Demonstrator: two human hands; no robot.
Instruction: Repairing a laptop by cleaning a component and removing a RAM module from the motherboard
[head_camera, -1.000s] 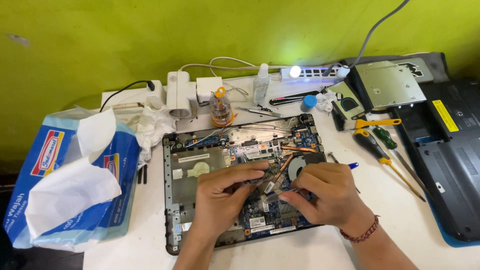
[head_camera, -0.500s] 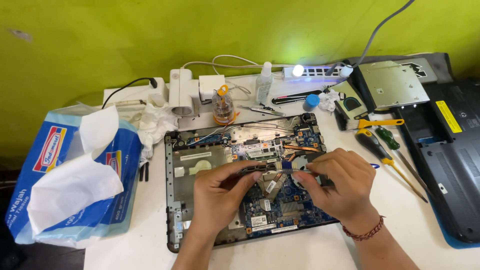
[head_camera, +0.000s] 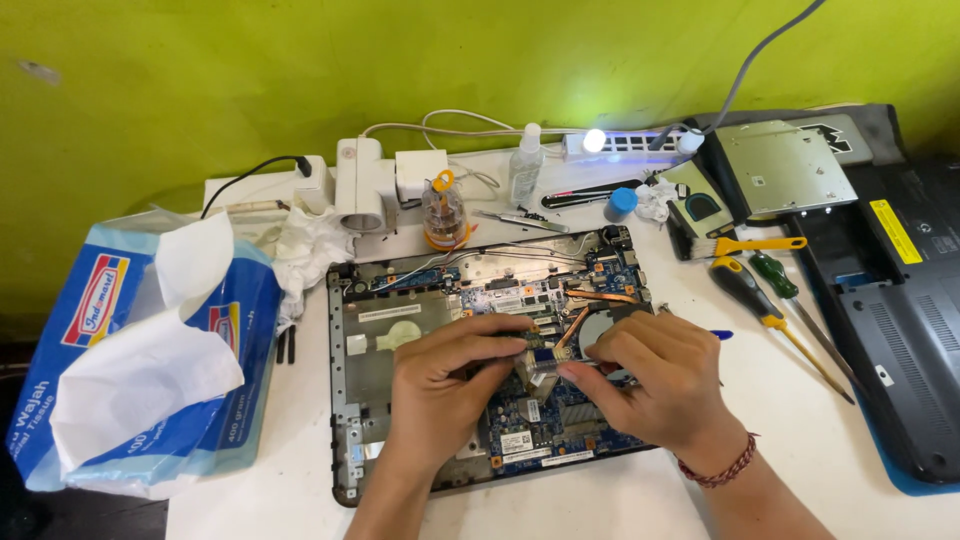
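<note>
Both hands meet over the opened laptop (head_camera: 400, 330); left hand (head_camera: 440, 385) steadies the board, fingers curled, so nothing shifts. Right hand (head_camera: 650, 385) pinches a thin tool (head_camera: 600, 366) at the chip; screwdrivers (head_camera: 765, 305) are parked within reach.

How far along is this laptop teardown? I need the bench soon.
Done: the laptop base lies open and the bottom cover is set aside. In hand: left hand and right hand work together at the motherboard. Left: the board and copper heatpipe remain inside.
</note>
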